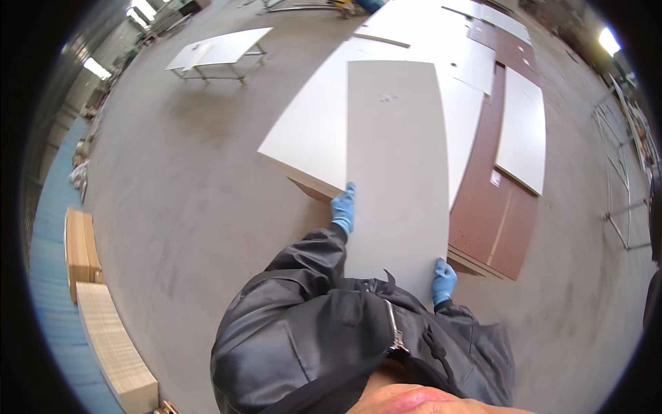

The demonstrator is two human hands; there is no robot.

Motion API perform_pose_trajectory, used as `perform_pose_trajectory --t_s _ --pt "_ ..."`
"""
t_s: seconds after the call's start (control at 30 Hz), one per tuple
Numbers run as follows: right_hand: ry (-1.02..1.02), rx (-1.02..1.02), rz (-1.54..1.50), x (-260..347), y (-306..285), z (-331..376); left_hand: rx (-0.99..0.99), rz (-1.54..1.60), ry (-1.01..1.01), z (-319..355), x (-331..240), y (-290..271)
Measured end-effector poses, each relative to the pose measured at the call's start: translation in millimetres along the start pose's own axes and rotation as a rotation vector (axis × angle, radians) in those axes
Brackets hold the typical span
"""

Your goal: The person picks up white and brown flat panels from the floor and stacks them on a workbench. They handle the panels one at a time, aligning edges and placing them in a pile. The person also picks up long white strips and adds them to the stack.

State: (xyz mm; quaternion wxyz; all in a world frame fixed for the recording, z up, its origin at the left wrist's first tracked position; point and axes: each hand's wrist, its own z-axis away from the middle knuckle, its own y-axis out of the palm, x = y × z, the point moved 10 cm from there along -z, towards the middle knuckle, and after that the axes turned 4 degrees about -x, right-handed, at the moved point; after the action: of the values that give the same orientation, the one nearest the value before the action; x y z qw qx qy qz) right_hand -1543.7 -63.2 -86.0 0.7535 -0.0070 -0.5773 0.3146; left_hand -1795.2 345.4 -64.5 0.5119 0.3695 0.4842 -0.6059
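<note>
A long white panel (396, 172) runs straight out from the person's chest, its near end low in the view and its far end over the stack (310, 138) of white boards ahead; it lies between the two hands, each gripping a long edge near the close end.

The left hand (343, 209), in a blue glove, is closed over the panel's left edge, fingers curled onto the top face; it sits further up the panel than the other hand, just beside the near corner of the stack. The right hand (444, 280), also blue-gloved, clamps the right edge close to the near corner, fingers wrapped onto the top, thumb out of sight; both hands have firm hold of the panel and nothing else.

The black jacket (310, 331) fills the lower middle, its zip (394, 331) just under the panel's near end; whether the panel touches the jacket I cannot tell.

Right of the panel lie dark brown boards (496, 214) with another white board (523, 131) on top; a small white table (221, 52) stands well apart at the upper left on the grey concrete floor (186, 200); pale wooden stacks (103, 324) line the left edge beside a blue strip (52, 276); a metal frame (620, 172) stands at the far right.
</note>
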Motion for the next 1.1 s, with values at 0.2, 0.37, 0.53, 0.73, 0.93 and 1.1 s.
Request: perform_pose_trajectory --t_s 0.2,0.37,0.53,0.73,0.93,1.1 --pt "-0.01 0.081 0.064 26.8 17.3 -15.3 -0.025 0.206 -0.183 -4.7 -2.2 -12.3" --pt "0.024 0.123 0.193 49.4 41.3 -20.8 -0.084 0.289 -0.262 -13.7 -1.7 -31.7" --pt "0.058 0.133 0.238 67.4 73.8 -14.0 -0.054 0.264 -0.348 -63.3 24.9 -42.0" --pt "0.091 0.025 0.293 80.0 88.5 -7.5 0.044 0.195 -0.272 -111.0 22.4 -21.4" --pt "0.119 -0.099 0.285 72.9 73.6 -0.7 0.181 0.133 -0.254 -114.3 6.0 30.9" --pt "0.126 -0.177 0.223 65.0 47.5 -21.0 0.199 0.009 -0.165 -107.4 -12.7 90.6"
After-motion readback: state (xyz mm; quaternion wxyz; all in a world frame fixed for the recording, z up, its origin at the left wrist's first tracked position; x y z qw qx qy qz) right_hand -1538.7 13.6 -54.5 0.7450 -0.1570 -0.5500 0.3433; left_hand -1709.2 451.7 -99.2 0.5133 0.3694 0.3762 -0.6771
